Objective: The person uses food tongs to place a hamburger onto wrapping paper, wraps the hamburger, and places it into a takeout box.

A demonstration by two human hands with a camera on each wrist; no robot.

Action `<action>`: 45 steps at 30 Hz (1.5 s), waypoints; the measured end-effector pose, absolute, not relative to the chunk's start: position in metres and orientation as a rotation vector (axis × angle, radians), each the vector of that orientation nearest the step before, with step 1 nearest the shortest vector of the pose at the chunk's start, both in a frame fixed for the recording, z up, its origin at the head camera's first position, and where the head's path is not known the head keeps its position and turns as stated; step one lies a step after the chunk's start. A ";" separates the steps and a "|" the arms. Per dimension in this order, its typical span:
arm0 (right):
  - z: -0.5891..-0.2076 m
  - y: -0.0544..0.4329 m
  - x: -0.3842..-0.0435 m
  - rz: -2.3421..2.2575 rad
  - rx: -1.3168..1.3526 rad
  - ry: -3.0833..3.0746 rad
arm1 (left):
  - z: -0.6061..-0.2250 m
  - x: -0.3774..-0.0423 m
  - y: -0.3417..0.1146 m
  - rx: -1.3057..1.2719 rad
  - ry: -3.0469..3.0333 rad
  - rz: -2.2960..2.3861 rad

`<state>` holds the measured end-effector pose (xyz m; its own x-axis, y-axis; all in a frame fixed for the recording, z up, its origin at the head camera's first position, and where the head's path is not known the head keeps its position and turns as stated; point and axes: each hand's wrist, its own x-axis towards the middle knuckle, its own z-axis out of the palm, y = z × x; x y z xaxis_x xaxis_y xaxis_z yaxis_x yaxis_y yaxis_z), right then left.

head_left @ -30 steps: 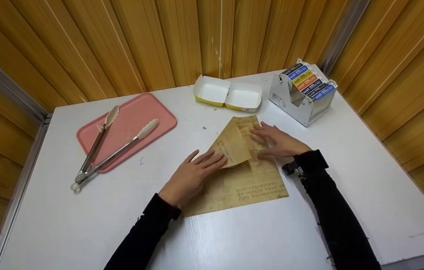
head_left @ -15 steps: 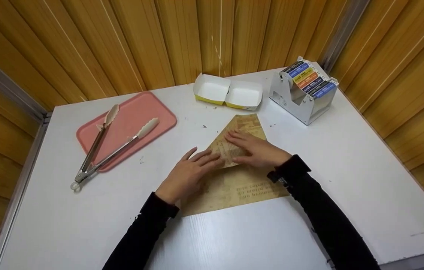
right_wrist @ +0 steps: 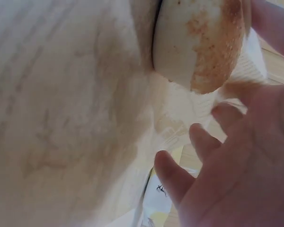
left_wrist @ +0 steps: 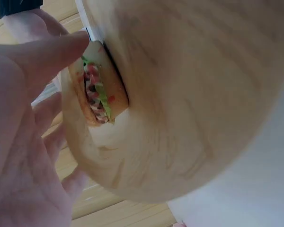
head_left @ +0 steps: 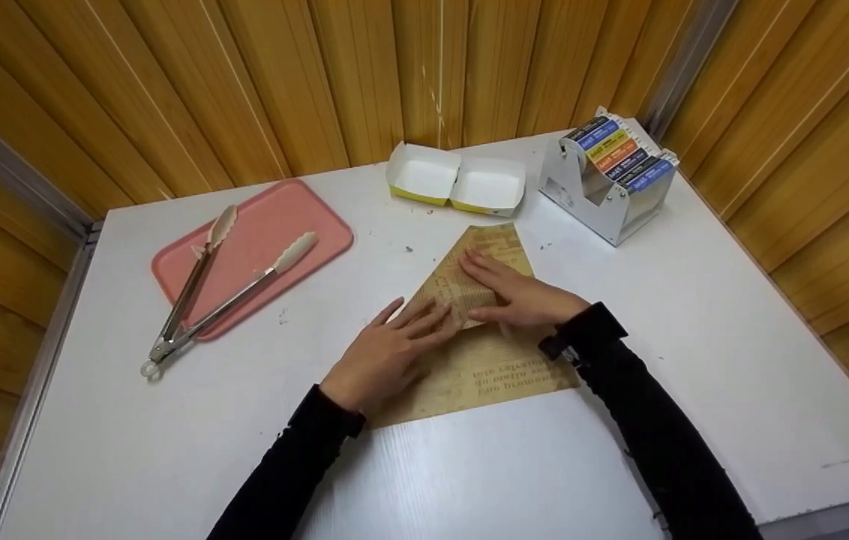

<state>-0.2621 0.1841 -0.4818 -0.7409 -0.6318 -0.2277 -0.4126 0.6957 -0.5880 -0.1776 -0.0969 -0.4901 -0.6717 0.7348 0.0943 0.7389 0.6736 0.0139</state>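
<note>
A sheet of brown newsprint-patterned wrapping paper (head_left: 499, 367) lies on the table, its far part folded over. My left hand (head_left: 387, 352) rests on the fold's left edge with fingers extended. My right hand (head_left: 526, 296) lies across the folded part from the right, fingers stretched out. In the left wrist view a filled bun (left_wrist: 97, 90) with green leaf and red-and-white filling shows inside the paper, near my left thumb. Toasted brown crust of the bun (right_wrist: 199, 47) appears in the right wrist view beside my right fingers. In the head view the paper and hands hide it.
A pink tray (head_left: 297, 206) at the left bears spread metal tongs (head_left: 237, 300) with pale tips. Behind the paper stands an opened white-and-yellow carton (head_left: 454, 180). At the back right is a metal dispenser (head_left: 608, 176) with coloured label rolls. Wooden panels (head_left: 364, 75) border the table.
My right hand has moved left from the paper's right side onto the folded part. My left hand stays at about the same place, its fingers shifted slightly.
</note>
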 end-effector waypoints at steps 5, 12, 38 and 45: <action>-0.484 0.187 -0.262 -0.774 -0.851 2.477 | -0.492 -0.173 -0.095 -1.264 -2.789 -0.013; -0.486 0.187 -0.261 -0.778 -0.867 2.461 | -0.490 -0.176 -0.098 -1.275 -2.802 -0.086; -0.475 0.223 -0.252 -0.801 -0.762 2.544 | -0.482 -0.197 -0.072 -1.201 -2.838 -0.223; -0.479 0.276 -0.220 -0.725 -0.647 2.501 | -0.483 -0.196 -0.069 -1.217 -2.836 -0.265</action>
<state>-0.2202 0.2757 -0.4791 -0.7863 -0.5462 -0.2887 -0.3071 0.7511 -0.5845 -0.1963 -0.0692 -0.4825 -0.6906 0.7152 0.1076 0.7227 0.6769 0.1396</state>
